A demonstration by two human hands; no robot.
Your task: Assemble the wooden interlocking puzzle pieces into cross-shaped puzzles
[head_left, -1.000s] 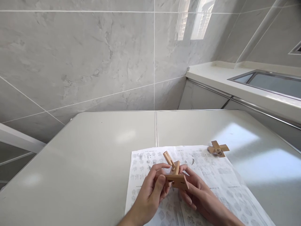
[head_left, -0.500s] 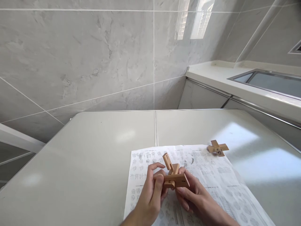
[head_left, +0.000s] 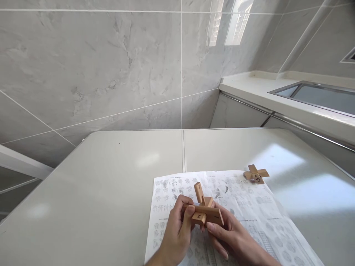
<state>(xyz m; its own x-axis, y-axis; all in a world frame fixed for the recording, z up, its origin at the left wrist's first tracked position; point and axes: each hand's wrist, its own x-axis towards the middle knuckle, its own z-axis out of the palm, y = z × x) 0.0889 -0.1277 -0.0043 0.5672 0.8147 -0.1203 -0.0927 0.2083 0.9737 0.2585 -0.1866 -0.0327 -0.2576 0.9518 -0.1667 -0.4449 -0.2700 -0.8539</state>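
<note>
Over the printed sheet [head_left: 163, 210] I hold a wooden interlocking puzzle [head_left: 209, 213], made of several light-brown bars crossing one another. Numbers such as 1 and 2 are marked on its bars, and one bar tilts upward at the top. My left hand [head_left: 179, 225] grips its left end, thumb on the front and fingers behind. Around the lower right side are the fingers of my right hand [head_left: 229, 229], with the thumb at the bottom edge. A second, cross-shaped wooden puzzle [head_left: 256, 174] rests at the sheet's upper right corner.
The glossy pale table [head_left: 105, 192] carries the sheet and has a seam down its middle. Behind it stands a grey tiled wall [head_left: 97, 66]. To the right runs a white counter [head_left: 249, 87] with a metal-framed sink [head_left: 318, 96].
The puzzle in my hands has tipped slightly, so the bar marked 2 shows more of its face. My left fingers have curled closer, and my right thumb has shifted a little.
</note>
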